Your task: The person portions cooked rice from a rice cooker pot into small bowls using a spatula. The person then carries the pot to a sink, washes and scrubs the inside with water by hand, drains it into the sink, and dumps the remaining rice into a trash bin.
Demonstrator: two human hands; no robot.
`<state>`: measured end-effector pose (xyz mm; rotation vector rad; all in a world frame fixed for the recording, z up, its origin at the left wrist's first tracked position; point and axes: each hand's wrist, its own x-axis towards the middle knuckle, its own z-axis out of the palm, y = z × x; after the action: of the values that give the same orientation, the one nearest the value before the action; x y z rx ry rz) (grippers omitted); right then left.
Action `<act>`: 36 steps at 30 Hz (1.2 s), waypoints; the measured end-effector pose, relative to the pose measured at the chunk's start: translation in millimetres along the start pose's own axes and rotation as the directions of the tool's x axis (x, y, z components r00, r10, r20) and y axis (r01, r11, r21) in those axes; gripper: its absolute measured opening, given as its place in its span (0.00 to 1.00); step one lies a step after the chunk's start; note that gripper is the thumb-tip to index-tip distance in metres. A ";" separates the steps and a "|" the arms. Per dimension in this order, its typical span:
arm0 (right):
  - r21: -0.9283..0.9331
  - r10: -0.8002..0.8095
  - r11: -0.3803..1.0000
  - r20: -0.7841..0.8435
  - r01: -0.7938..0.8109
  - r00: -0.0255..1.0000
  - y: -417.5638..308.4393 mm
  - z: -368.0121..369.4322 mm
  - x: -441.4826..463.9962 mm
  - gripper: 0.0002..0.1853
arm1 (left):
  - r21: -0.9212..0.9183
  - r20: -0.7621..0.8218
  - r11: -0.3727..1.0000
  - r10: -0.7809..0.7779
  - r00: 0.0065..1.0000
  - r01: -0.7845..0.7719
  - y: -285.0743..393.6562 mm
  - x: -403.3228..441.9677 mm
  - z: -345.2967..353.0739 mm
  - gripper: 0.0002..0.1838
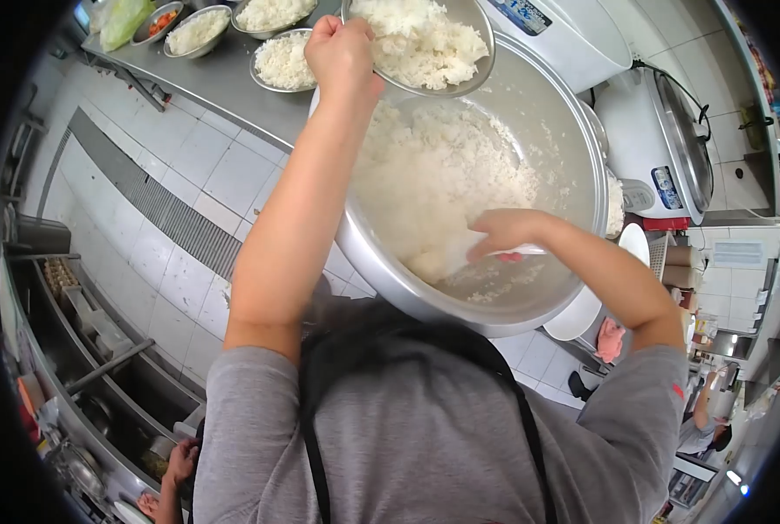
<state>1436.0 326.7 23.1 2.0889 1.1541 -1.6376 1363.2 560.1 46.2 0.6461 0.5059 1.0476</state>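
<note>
Evidently, a good share of the rice was already out of the pot, though plenty lay in it. The left hand [342, 54] gripped a metal bowl [492, 51] by its near edge and held it over the pot's far rim, with the fingers closed on the side. That bowl was heaped with rice [433, 44], so it looked full or nearly so.

The right hand [508, 234] was inside the pot [601, 175], its fingers wrapped around a white tool [534, 251]. The tool's far end was blurred among the steaming rice, so how much it carried I could not tell.

Inside the pot, a broad mass of loose rice [460, 162] covered much of the floor, thickest toward the left, while the wall at the right showed bare metal dotted with grains. On the counter [219, 86], just beyond the pot's left side, sat three more filled bowls: one [208, 51], another [272, 35], and a third [278, 86] nearest the pot. Next to them was a dish of orange food [160, 24]. Judging from that row, several bowls were done, and the rice left in the pot looked like enough for more.

A white cooker [634, 131] stood to the right of the pot.
</note>
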 end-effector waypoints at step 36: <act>-0.210 -0.144 0.945 -0.956 -0.252 0.256 -47.5 -24.5 -103.8 0.16 | 0.185 0.067 0.928 -0.340 0.938 0.324 -38.9 -5.2 7.5 0.07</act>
<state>1413.9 328.6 137.8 2.8163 1.4164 0.2193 1390.3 540.0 24.7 0.7302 0.6007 0.6526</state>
